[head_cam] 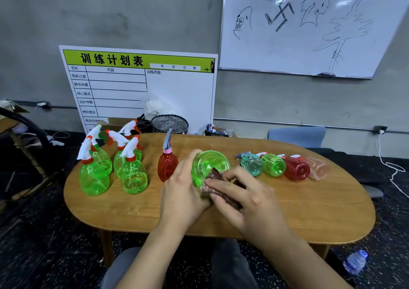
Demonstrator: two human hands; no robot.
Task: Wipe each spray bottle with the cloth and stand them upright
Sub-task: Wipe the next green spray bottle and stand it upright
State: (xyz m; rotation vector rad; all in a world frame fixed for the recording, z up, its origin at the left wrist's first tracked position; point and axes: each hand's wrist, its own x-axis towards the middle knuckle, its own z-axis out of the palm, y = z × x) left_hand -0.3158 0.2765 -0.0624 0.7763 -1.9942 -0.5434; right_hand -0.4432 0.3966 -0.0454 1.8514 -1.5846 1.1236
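My left hand [183, 189] grips a green spray bottle [208, 162] tipped with its base toward me, above the wooden table [309, 211]. My right hand [245, 198] presses a brown cloth [218, 178] against the bottle's near side, pinching the cloth between thumb and fingers. Several green bottles [132, 173] with white and orange triggers stand upright at the left. A red bottle [167, 165] with a grey trigger stands beside them. On the right lie a teal bottle [250, 163], a green one [273, 164], a red one [296, 169] and a pale pink one [319, 168].
A printed board [141, 85] leans on the wall behind the table, with a mesh basket [170, 124] in front of it. A blue chair [297, 136] stands at the far right side. A water bottle [355, 262] lies on the floor. My knees are under the table's near edge.
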